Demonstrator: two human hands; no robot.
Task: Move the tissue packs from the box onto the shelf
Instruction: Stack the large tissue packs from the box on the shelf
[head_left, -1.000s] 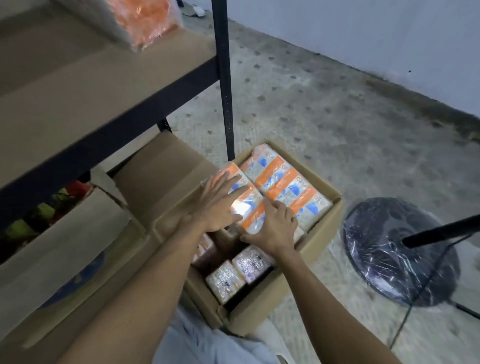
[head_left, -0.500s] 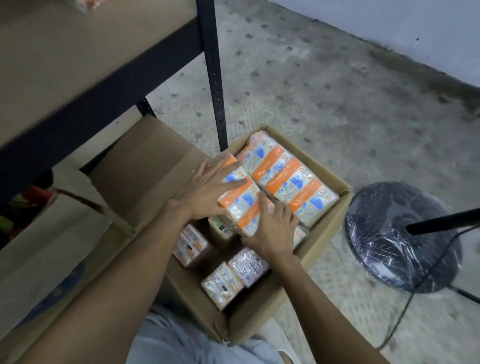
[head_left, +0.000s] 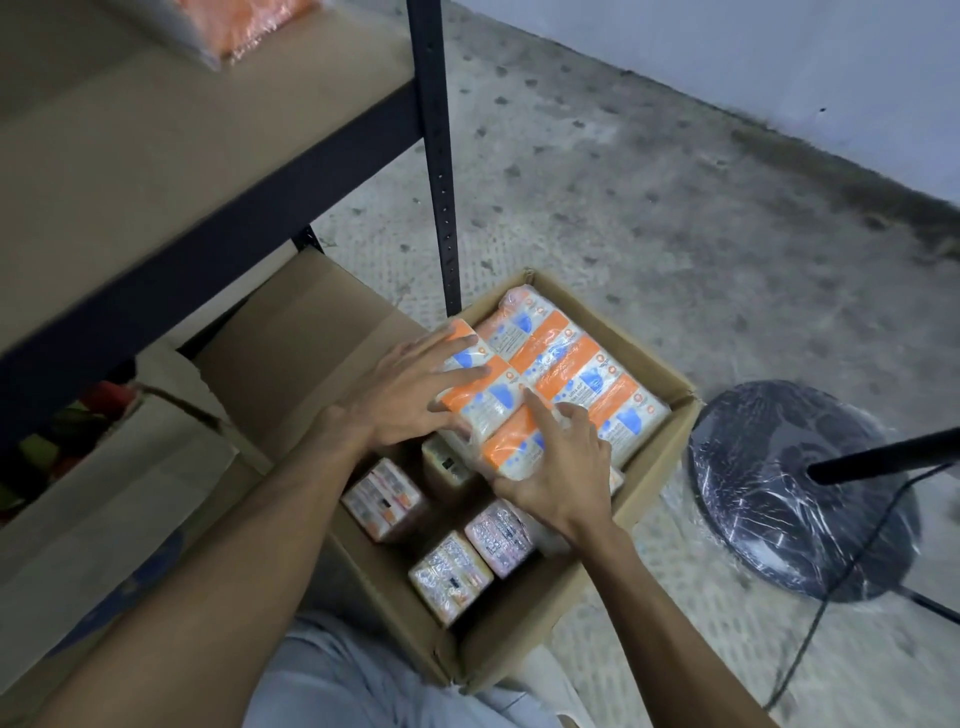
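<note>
An open cardboard box (head_left: 657, 457) stands on the floor below me with orange, white and blue tissue packs inside. My left hand (head_left: 400, 397) lies flat on the left end of a wrapped row of tissue packs (head_left: 485, 397). My right hand (head_left: 563, 473) grips that row's near end, forefinger stretched over its top. A second wrapped row (head_left: 576, 371) lies beside it on the right. Several single packs (head_left: 449, 574) stand lower in the box's near part. The brown shelf board (head_left: 171, 150) is at upper left, with an orange wrapped pack (head_left: 244, 23) at its top edge.
A black shelf post (head_left: 434, 156) rises just behind the box. The box's flap (head_left: 291, 353) lies open to the left. Another carton (head_left: 104, 483) sits under the shelf at left. A plastic-wrapped fan base (head_left: 795, 488) with pole and cable stands right of the box. Concrete floor beyond.
Both hands have stayed on the same row of packs. My right forefinger has stretched out across its top, and the row looks slightly raised. The camera has shifted a little.
</note>
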